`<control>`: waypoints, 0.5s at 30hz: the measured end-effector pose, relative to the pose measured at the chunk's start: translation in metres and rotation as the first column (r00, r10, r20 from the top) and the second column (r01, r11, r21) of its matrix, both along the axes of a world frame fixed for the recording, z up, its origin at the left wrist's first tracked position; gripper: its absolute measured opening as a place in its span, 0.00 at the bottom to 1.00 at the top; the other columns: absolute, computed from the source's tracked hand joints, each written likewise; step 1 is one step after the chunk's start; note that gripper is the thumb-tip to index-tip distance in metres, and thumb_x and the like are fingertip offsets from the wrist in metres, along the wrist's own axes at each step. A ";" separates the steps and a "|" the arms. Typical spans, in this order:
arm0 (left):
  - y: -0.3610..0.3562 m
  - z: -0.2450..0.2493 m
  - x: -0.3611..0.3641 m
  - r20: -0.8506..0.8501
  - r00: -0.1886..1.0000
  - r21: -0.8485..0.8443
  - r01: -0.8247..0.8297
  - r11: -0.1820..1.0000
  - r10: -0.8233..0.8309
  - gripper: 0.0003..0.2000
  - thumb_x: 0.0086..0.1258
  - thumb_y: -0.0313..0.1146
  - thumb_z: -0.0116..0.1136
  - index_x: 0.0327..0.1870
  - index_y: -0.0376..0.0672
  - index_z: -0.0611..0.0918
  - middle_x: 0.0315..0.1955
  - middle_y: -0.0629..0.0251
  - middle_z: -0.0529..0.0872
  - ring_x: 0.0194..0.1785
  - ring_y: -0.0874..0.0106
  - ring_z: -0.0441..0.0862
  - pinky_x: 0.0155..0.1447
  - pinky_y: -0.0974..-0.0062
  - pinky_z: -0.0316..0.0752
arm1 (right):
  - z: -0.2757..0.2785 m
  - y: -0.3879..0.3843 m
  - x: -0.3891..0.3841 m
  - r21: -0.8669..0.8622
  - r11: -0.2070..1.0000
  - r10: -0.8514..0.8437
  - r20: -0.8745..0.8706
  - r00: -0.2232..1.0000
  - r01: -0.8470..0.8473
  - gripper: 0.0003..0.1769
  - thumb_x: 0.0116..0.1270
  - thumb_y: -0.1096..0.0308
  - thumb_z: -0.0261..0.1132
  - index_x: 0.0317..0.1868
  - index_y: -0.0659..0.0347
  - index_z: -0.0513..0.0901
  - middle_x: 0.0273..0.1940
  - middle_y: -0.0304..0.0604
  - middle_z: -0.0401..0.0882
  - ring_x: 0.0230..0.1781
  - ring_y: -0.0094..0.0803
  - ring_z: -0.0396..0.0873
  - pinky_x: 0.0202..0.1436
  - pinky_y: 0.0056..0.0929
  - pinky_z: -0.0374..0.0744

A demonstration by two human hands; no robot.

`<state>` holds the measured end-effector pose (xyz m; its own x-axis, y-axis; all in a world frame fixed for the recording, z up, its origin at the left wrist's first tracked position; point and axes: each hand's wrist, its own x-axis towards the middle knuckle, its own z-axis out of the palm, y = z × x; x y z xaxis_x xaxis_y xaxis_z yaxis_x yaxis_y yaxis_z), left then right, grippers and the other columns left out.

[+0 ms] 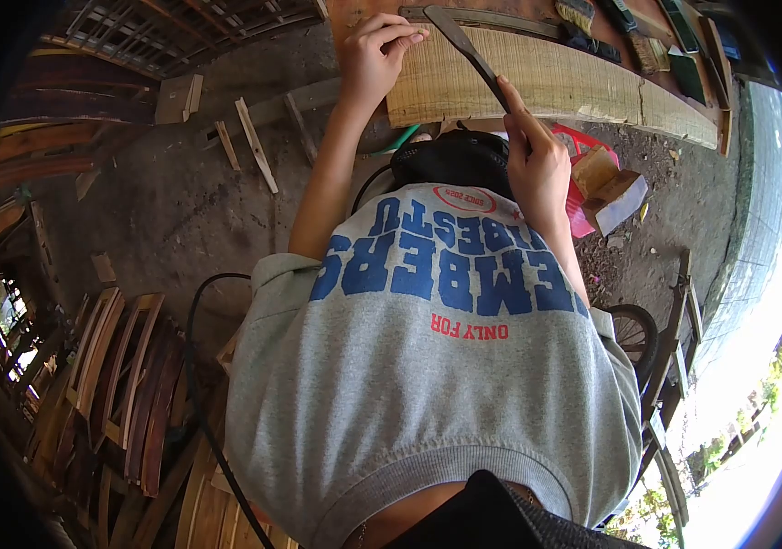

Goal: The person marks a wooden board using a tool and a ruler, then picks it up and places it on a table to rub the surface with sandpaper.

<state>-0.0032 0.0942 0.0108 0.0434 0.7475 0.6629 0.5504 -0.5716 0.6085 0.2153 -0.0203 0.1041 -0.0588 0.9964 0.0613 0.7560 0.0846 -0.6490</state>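
Note:
My right hand (537, 156) is closed around the handle end of a long, narrow, dark flat-bladed tool (466, 53). Its rounded tip points up and to the left over a pale wooden board (546, 78). My left hand (377, 59) is at the board's left end, thumb and fingertips pinched together. A tiny pale bit shows at those fingertips, too small to name. The tool's tip is close to the left fingertips, with a gap between them. The board lies across the workbench in front of me.
Brushes (652, 53) and other tools lie behind the board. Below it, a cardboard box (615, 197) rests by a red plastic item (576, 210). Curved wooden pieces (121, 384) are stacked at lower left. A black cable (192, 339) runs beside me, and wood strips (257, 146) lie on the ground.

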 end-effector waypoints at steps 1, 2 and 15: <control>-0.001 0.001 0.000 -0.002 1.000 -0.005 -0.007 1.000 0.007 0.02 0.59 0.28 0.70 0.32 0.41 0.89 0.31 0.69 0.87 0.31 0.71 0.85 0.35 0.74 0.79 | -0.001 -0.001 -0.001 0.000 1.000 0.003 0.000 1.000 -0.003 0.26 0.72 0.69 0.59 0.68 0.35 0.75 0.30 0.45 0.83 0.26 0.41 0.82 0.28 0.39 0.77; -0.002 0.003 0.000 -0.002 1.000 -0.005 -0.009 1.000 0.009 0.02 0.59 0.28 0.70 0.32 0.41 0.89 0.31 0.69 0.87 0.31 0.71 0.85 0.35 0.74 0.79 | -0.003 -0.002 -0.003 0.023 1.000 0.010 -0.016 1.000 -0.010 0.27 0.72 0.70 0.59 0.68 0.35 0.75 0.30 0.45 0.83 0.26 0.41 0.82 0.28 0.39 0.77; 0.002 0.003 -0.002 0.004 1.000 -0.048 -0.009 0.999 0.009 0.04 0.57 0.27 0.71 0.32 0.40 0.88 0.33 0.69 0.87 0.32 0.70 0.85 0.36 0.74 0.78 | -0.008 -0.001 -0.002 0.033 0.999 0.036 0.104 0.994 -0.039 0.27 0.70 0.69 0.60 0.68 0.32 0.75 0.27 0.41 0.80 0.23 0.41 0.81 0.26 0.41 0.76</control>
